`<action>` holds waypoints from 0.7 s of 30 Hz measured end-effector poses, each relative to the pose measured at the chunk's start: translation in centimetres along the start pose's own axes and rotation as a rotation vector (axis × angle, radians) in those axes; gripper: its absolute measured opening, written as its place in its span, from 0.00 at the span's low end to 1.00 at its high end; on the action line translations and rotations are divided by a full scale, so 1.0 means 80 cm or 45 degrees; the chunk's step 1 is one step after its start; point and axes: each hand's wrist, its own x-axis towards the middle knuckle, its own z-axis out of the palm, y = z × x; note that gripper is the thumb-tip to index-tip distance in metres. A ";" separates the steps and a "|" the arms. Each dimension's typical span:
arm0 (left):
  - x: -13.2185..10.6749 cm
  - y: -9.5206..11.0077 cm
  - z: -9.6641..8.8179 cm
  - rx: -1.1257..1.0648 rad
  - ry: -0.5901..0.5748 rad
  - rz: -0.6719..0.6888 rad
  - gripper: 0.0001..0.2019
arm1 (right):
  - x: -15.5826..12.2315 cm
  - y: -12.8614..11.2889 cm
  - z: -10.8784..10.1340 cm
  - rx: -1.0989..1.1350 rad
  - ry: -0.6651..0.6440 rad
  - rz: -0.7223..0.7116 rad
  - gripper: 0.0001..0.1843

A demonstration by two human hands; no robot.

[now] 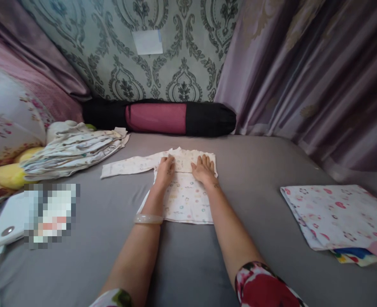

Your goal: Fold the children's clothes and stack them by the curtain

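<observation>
A small white long-sleeved shirt [188,198] with a pale print lies flat on the grey bed sheet. One sleeve [127,165] stretches out to the left, while the other is folded across the upper body of the shirt. My left hand [165,171] is at the left shoulder, its fingers curled in on the cloth; the fingertips are partly hidden. On the right side, my right hand [204,168] rests flat on the folded sleeve with its fingers spread.
Stacked clothes [76,149] lie at the left beside a yellow plush item [7,175]. A white power bank [14,217] with a cable is nearer me. Folded printed cloth [338,217] lies right. A black and pink rolled bag [156,117] lines the wall.
</observation>
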 end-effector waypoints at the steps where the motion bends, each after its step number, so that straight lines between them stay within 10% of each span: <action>1: -0.001 0.000 -0.001 0.017 -0.014 0.011 0.18 | 0.000 0.001 0.002 -0.006 0.012 0.035 0.35; 21: -0.013 0.039 -0.015 0.427 -0.028 -0.087 0.13 | 0.008 0.003 0.005 -0.099 0.098 0.206 0.39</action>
